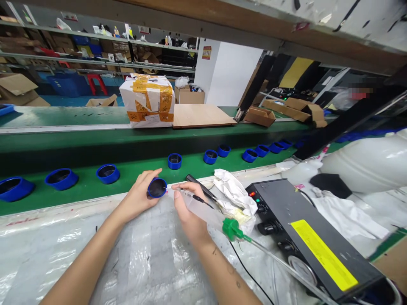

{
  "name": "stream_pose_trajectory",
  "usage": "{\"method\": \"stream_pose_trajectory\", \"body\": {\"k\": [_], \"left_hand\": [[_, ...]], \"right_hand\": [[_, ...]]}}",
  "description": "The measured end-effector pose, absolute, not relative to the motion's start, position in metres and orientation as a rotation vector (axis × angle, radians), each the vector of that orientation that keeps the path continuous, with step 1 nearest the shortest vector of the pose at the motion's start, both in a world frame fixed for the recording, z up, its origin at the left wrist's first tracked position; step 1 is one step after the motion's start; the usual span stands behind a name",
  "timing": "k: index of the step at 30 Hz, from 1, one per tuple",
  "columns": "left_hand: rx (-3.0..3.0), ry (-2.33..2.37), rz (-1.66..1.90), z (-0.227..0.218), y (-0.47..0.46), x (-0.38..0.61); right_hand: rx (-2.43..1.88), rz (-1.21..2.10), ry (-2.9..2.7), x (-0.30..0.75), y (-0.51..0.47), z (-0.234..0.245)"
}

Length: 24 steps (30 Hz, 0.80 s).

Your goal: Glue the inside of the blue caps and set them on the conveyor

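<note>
My left hand (141, 192) grips a round blue cup-like part (157, 187) with a dark inside, its opening tilted toward me. In my right hand (190, 212) is a translucent glue-dispensing syringe (206, 213), closed off at its rear by a green cap (232, 229) with a clear hose. The syringe's tip meets the right side of the blue part's rim; whether it touches cannot be made out. A thin black-tipped tool or lead (202, 201) lies along the syringe by my fingers. Both hands are above the plastic-covered bench (140, 262).
On a green conveyor belt (140, 169) stand several more blue parts (174, 161). A black dispenser box (305, 237) with a yellow label sits right, beside crumpled white cloth (235, 192) and a black-handled brush (201, 186). A white jug (369, 165) and a slanted black post (337, 123) stand farther right.
</note>
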<state>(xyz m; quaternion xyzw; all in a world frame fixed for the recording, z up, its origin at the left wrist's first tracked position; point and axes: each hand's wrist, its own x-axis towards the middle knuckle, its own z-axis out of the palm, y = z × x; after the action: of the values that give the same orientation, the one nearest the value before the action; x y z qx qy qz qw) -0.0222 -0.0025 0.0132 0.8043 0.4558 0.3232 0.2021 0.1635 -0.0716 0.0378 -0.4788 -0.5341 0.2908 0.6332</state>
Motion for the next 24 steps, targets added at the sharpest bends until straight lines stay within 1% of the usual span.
{"method": "stream_pose_trajectory", "body": {"k": [8,13,24], "left_hand": [[2.178,1.227,0.919,0.012,-0.004,-0.018],[2.131,1.214,0.968,0.012,-0.006,-0.017],[2.082,1.191,0.976,0.011,-0.007,-0.014]], "right_hand": [[-1.107,0.636,-1.242,0.164,-0.062,0.028],[-1.098,0.584,-1.281,0.165,-0.062,0.029],[-1.122,0.591,-1.295,0.166,-0.062,0.027]]}}
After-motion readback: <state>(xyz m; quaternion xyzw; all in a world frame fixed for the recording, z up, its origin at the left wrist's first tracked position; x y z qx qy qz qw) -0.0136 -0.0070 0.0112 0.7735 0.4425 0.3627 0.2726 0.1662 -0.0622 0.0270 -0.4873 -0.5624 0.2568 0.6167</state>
